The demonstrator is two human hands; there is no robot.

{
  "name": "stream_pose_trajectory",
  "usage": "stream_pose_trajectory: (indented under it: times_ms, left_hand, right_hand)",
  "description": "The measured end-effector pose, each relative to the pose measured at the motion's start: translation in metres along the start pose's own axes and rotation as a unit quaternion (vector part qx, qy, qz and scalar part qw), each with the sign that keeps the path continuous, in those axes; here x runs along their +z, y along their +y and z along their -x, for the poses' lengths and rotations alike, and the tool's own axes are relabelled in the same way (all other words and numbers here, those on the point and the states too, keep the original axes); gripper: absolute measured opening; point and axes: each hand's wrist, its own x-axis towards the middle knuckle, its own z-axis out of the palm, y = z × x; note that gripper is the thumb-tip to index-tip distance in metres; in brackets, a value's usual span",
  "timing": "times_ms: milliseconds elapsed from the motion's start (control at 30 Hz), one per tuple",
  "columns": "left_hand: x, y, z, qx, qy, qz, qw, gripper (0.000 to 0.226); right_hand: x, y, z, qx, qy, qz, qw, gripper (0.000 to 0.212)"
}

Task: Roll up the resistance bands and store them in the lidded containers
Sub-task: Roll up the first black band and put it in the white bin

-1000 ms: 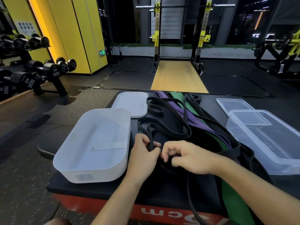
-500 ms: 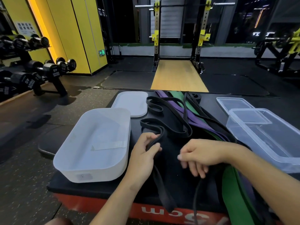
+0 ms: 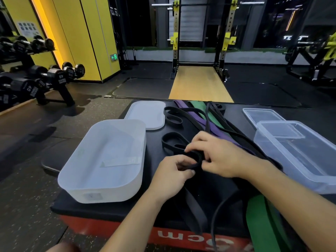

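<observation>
Here, from the head view, the left hand [image 3: 172,176] and right hand [image 3: 220,157] both close their grip on a partly coiled black band [image 3: 195,158] mid-surface [image 3: 154,151], between the open white container [image 3: 87,182] at left and the clear container [image 3: 309,157] at right.

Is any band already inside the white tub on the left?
No: the white tub holds no band; the left hand and right hand grip a black band beside it.

2 tubs [image 3: 101,190] [image 3: 307,179], 2 lids [image 3: 147,115] [image 3: 261,115]
</observation>
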Motion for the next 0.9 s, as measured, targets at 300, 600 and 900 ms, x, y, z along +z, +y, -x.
stream_pose_trajectory:
  times_ms: [300,600,900]
  left_hand:
    - [-0.006,0.003,0.008,0.001,0.003,-0.025,1.000,0.042]
    - [-0.007,0.023,0.021,0.063,0.038,-0.271,0.960,0.051]
    - [0.001,0.018,0.036,0.129,0.039,-0.228,0.964,0.030]
  right_hand:
    - [0.018,0.012,0.006,0.022,0.048,0.148,0.988,0.031]
    - [0.016,0.008,0.018,0.130,0.004,0.231,0.964,0.031]
    - [0.032,0.020,0.018,0.076,0.036,0.160,0.983,0.043]
